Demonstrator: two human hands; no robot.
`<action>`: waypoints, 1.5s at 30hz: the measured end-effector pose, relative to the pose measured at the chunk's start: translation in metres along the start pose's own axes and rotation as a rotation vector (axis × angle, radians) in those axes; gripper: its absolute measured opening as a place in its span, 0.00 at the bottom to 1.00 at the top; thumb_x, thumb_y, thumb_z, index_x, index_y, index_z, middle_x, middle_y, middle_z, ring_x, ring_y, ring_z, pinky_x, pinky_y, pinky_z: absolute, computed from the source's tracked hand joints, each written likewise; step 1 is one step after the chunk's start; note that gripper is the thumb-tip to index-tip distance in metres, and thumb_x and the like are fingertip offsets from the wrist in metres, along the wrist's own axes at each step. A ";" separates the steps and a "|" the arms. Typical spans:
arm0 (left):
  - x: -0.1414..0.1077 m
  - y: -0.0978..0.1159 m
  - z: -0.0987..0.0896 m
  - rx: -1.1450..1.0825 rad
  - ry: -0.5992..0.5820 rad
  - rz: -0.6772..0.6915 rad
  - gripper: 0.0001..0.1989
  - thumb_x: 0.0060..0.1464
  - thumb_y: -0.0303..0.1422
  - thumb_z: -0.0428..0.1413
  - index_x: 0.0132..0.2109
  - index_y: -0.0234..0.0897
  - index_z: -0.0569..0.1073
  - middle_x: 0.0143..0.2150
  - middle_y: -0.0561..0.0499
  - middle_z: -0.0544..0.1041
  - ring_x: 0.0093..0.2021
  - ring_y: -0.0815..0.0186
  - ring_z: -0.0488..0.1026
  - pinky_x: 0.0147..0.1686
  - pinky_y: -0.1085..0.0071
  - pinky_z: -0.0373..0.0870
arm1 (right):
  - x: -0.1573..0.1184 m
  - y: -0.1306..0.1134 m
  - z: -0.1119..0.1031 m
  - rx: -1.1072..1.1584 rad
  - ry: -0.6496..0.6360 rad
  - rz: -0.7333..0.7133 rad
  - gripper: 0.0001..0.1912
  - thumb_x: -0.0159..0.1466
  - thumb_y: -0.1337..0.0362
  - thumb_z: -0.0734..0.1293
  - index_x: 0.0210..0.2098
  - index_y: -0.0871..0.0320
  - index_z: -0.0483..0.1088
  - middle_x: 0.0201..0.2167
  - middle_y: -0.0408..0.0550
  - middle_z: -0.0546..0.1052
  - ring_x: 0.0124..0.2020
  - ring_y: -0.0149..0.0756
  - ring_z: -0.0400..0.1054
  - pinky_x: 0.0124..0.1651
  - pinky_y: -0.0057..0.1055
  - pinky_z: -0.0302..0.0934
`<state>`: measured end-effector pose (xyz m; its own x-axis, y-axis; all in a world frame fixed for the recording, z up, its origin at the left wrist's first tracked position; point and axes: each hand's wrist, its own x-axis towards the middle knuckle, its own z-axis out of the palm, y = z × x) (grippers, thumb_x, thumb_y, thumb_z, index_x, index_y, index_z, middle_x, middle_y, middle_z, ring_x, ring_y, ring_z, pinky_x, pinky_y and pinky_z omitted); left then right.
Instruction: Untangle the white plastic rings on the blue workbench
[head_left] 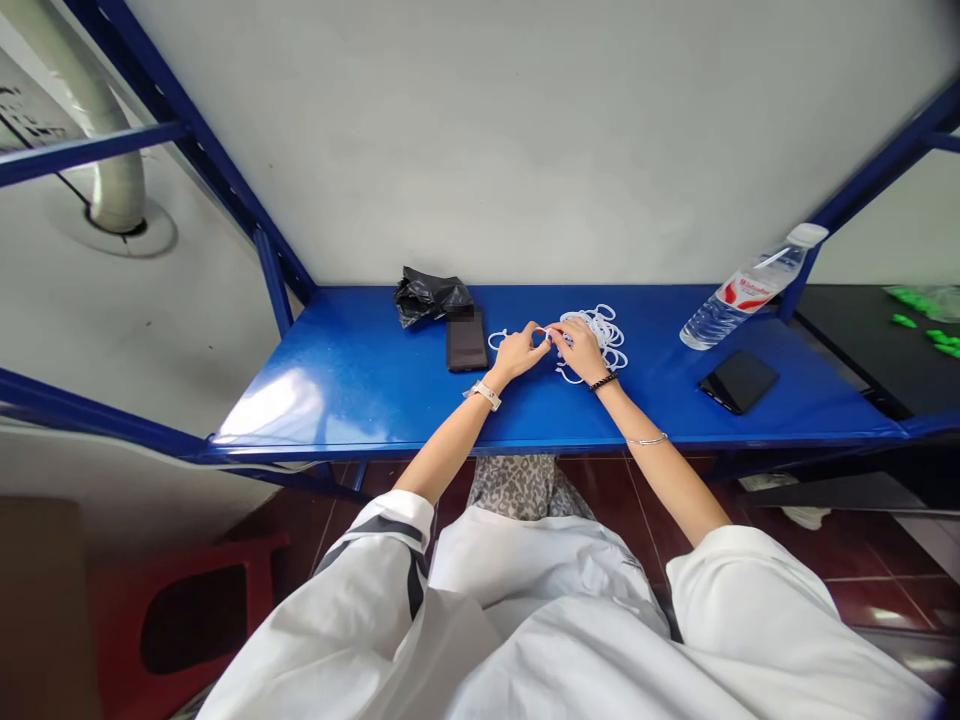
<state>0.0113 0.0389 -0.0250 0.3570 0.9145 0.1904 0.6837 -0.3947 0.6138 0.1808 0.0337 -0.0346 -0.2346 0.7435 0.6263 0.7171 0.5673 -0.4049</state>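
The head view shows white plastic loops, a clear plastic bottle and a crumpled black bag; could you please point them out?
White plastic loops (pixel 601 326), head view: pile's upper part.
Clear plastic bottle (pixel 745 289), head view: label.
Crumpled black bag (pixel 429 297), head view: middle.

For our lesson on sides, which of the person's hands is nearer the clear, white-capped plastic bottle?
Right. The right hand, at the pile of thin white loops, is left of the bottle; the left hand is farther left.

Pale wall (pixel 525 150) behind blue table (pixel 360 350); dark-red tiled floor (pixel 862 550); red stool (pixel 260 590) lower left.
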 end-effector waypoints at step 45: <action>-0.014 -0.003 -0.008 -0.207 0.218 0.111 0.09 0.51 0.37 0.59 0.30 0.37 0.70 0.16 0.60 0.60 0.19 0.72 0.58 0.28 0.72 0.55 | -0.004 -0.019 -0.010 0.165 -0.071 -0.046 0.06 0.65 0.65 0.63 0.33 0.54 0.71 0.31 0.49 0.78 0.38 0.44 0.70 0.43 0.41 0.64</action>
<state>-0.0008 0.0281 -0.0229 0.2619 0.8734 0.4106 0.4960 -0.4868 0.7190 0.1750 0.0167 -0.0228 -0.3147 0.7350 0.6006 0.5881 0.6476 -0.4844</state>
